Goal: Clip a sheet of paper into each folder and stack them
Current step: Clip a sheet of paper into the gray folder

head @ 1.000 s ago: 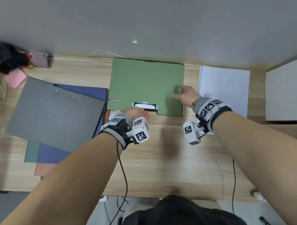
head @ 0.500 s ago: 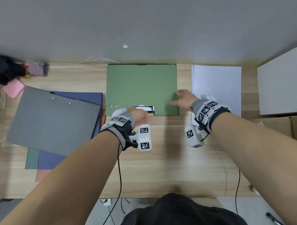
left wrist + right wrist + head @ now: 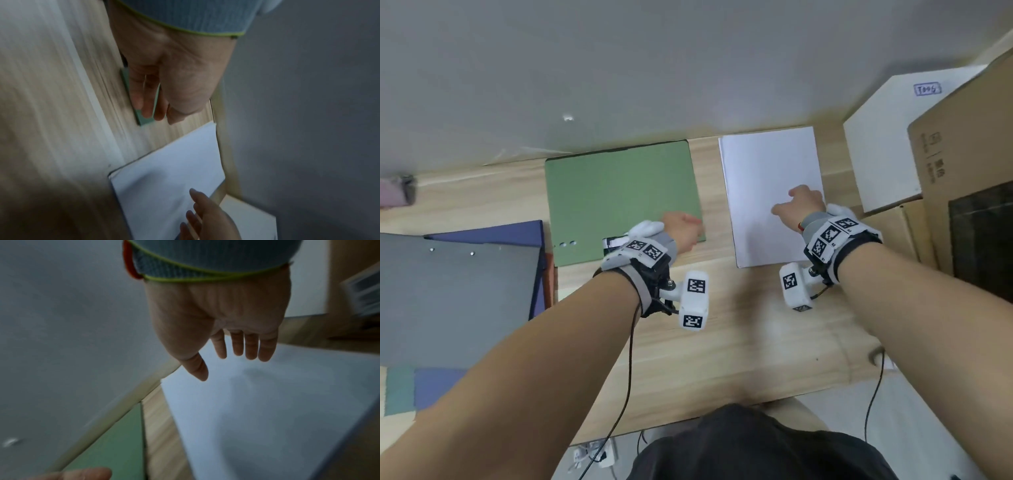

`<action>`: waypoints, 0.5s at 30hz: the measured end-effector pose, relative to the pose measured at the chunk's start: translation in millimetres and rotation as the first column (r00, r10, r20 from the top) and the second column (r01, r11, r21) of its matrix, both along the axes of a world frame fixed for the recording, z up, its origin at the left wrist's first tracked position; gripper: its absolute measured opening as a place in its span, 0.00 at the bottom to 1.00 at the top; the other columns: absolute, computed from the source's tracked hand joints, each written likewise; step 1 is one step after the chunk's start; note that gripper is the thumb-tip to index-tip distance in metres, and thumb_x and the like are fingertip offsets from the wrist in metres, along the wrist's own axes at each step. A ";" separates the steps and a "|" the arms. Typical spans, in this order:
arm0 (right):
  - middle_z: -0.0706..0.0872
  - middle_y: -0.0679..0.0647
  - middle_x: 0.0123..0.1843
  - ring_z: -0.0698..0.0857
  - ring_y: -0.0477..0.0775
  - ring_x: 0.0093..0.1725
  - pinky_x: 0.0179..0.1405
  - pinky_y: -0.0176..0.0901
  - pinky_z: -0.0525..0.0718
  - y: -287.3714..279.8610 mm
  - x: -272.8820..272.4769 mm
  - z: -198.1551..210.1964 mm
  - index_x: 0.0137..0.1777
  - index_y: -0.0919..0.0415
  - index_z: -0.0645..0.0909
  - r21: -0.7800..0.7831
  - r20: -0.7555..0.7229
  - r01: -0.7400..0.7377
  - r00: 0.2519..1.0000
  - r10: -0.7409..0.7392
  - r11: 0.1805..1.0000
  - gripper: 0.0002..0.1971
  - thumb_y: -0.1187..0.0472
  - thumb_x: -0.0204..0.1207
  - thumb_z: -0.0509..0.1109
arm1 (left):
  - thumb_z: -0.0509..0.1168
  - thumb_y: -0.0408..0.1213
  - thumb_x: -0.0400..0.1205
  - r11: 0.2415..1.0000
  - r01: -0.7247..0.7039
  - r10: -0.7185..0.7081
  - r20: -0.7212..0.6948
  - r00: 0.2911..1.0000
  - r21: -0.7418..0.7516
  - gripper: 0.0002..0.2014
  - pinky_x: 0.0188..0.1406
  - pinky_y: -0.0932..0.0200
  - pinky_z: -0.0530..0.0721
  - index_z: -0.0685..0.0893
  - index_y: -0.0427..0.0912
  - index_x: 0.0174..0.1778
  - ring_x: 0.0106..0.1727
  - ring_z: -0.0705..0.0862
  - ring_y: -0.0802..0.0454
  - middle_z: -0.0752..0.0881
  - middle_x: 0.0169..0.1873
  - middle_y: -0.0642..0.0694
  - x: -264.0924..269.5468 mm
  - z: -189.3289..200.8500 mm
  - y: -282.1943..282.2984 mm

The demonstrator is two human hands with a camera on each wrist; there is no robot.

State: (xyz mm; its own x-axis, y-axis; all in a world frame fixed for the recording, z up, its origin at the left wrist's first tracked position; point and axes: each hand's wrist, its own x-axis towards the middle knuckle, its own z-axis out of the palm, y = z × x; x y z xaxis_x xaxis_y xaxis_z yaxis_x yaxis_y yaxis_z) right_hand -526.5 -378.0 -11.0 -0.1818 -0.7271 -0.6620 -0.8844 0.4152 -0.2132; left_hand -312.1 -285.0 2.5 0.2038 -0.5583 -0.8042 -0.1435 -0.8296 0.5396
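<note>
One green folder (image 3: 619,198), one white paper stack (image 3: 767,178), two boxes (image 3: 887,144), one folder pile (image 3: 458,294).

A wooden table (image 3: 739,342) runs along a grey wall (image 3: 654,68). At its far right stands a white box (image 3: 887,144) bearing a small handwritten label (image 3: 927,89), with a brown cardboard box (image 3: 962,154) just beside it on the right. A pink thing (image 3: 393,193) lies at the far left edge. Black cables (image 3: 873,394) hang off the near edge.
</note>
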 end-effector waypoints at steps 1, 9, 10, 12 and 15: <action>0.72 0.63 0.74 0.80 0.67 0.67 0.55 0.50 0.80 1.9 -12.4 -3.8 0.78 0.63 0.66 0.016 -0.038 0.025 0.999 -0.024 1.000 0.31 0.56 0.77 0.69 | 0.69 0.32 0.83 0.998 0.065 -0.065 0.016 0.998 -0.022 0.14 0.61 0.50 0.87 0.86 0.39 0.65 0.55 0.89 0.41 0.89 0.56 0.39 -12.2 -5.5 -1.6; 0.76 0.65 0.72 0.81 0.65 0.63 0.46 0.45 0.74 13.0 -62.5 -34.6 0.74 0.73 0.68 0.097 -0.181 0.063 0.982 -0.045 0.993 0.35 0.50 0.74 0.71 | 0.65 0.42 0.86 0.652 0.758 -0.715 0.311 0.626 -0.027 0.31 0.82 0.55 0.57 0.64 0.46 0.86 0.87 0.58 0.46 0.56 0.88 0.46 -88.0 -29.0 7.7; 0.74 0.65 0.73 0.80 0.66 0.66 0.47 0.45 0.74 14.7 -65.0 -35.3 0.74 0.73 0.69 0.093 -0.188 0.065 0.981 -0.046 0.994 0.35 0.50 0.74 0.71 | 0.63 0.44 0.87 0.592 0.806 -0.767 0.324 0.554 0.023 0.32 0.82 0.54 0.56 0.62 0.46 0.87 0.88 0.56 0.45 0.53 0.88 0.46 -93.0 -31.1 8.7; 0.75 0.66 0.71 0.81 0.67 0.63 0.48 0.47 0.78 14.7 -71.3 -39.0 0.69 0.71 0.74 0.054 -0.186 0.067 0.981 -0.056 0.996 0.29 0.51 0.74 0.72 | 0.63 0.46 0.87 0.531 0.844 -0.804 0.360 0.474 0.074 0.31 0.81 0.52 0.59 0.64 0.43 0.86 0.86 0.58 0.43 0.55 0.88 0.45 -98.1 -31.4 9.0; 0.77 0.65 0.69 0.83 0.67 0.58 0.52 0.51 0.85 15.5 -75.6 -38.7 0.65 0.67 0.78 -0.031 -0.151 0.053 0.987 -0.057 0.998 0.24 0.55 0.72 0.71 | 0.64 0.47 0.86 0.530 0.844 -0.792 0.401 0.460 0.079 0.31 0.82 0.51 0.61 0.67 0.43 0.85 0.85 0.60 0.42 0.56 0.88 0.46 -98.8 -33.2 11.2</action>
